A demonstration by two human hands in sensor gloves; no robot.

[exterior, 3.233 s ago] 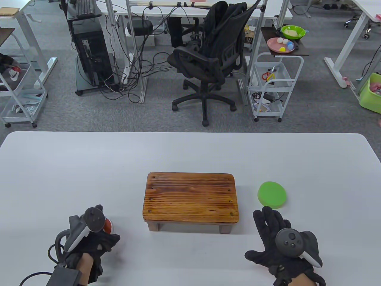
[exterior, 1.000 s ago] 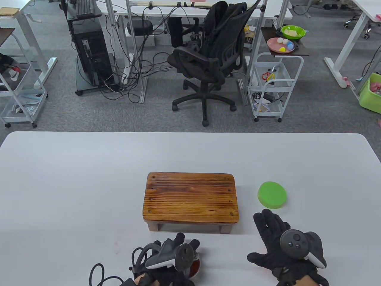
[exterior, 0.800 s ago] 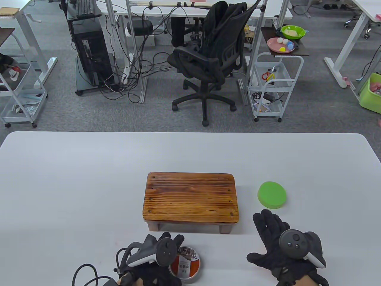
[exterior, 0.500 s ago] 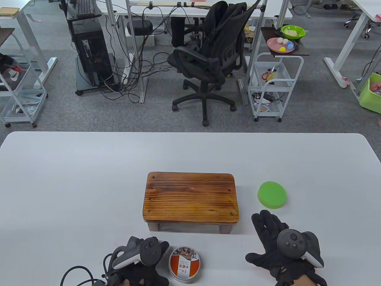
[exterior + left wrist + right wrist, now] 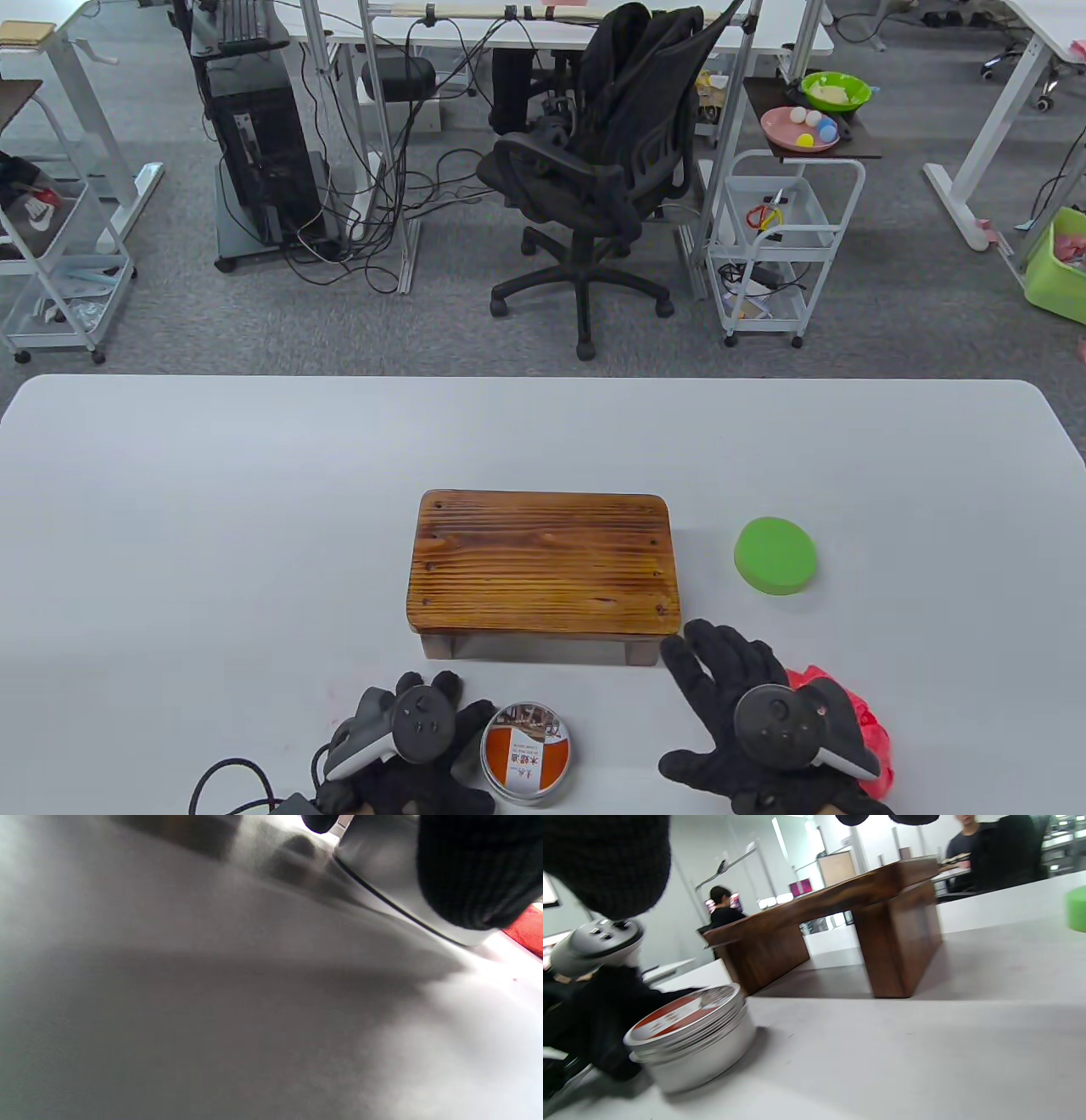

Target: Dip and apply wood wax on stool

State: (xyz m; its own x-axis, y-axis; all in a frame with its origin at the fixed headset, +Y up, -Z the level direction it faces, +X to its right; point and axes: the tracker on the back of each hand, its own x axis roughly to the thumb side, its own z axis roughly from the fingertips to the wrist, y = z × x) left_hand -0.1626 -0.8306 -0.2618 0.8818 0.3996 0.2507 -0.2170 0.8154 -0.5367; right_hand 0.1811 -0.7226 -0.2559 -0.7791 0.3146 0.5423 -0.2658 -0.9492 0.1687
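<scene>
Table view, left hand (image 5: pixel 416 747) gripping wax tin (image 5: pixel 526 752) side, right hand (image 5: pixel 747 722) fingers spread, flat above table (image 5: pixel 212 526)

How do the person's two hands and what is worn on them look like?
Both the left hand and the right hand wear black knitted gloves. Each has a dark grey round tracker with small buttons and a light grey ring strapped to its back. A black cable loops from the left wrist to a dark box at the frame edge. No sleeves are visible.
</scene>
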